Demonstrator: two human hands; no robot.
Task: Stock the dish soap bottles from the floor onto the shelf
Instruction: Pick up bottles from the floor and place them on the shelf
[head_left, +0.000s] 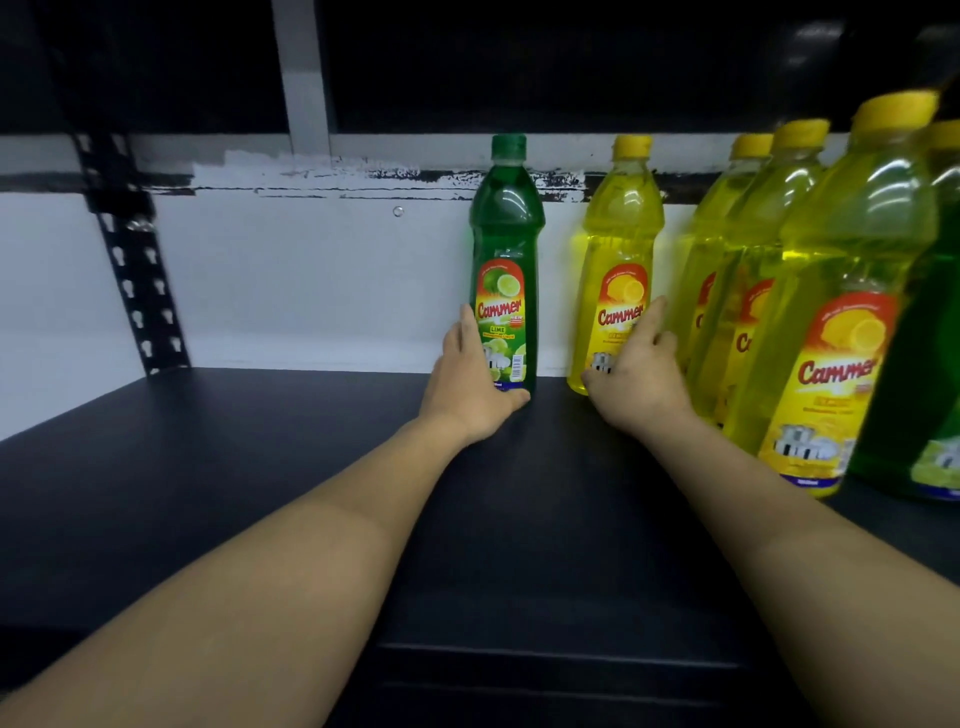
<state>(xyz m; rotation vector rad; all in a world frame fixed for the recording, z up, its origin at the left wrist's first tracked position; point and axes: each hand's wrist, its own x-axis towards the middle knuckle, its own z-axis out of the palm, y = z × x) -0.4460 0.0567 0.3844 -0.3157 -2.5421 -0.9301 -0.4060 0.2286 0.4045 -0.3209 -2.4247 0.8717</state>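
Your left hand (470, 376) wraps the base of a green plastic dish soap bottle with a green cap (505, 260), fingers closed around its lower label, as it stands upright at the back of the dark flat shelf (260, 467), touching or nearly touching the white back wall (311, 280). Your right hand (641, 374) rests against the lower front of a yellow plastic dish soap bottle with a yellow cap (618, 249); its fingers lie flat and loosely spread on the label, not clearly gripping. A clear gap separates the two bottles. To the right, a row of yellow bottles (831, 291) runs from the wall toward the shelf's front, and another green bottle (930, 389) is cut off by the frame's right edge. The shelf's whole left half lies open up to the black slotted metal upright (132, 260). A grey vertical post (304, 78) rises behind, under a dark upper level.
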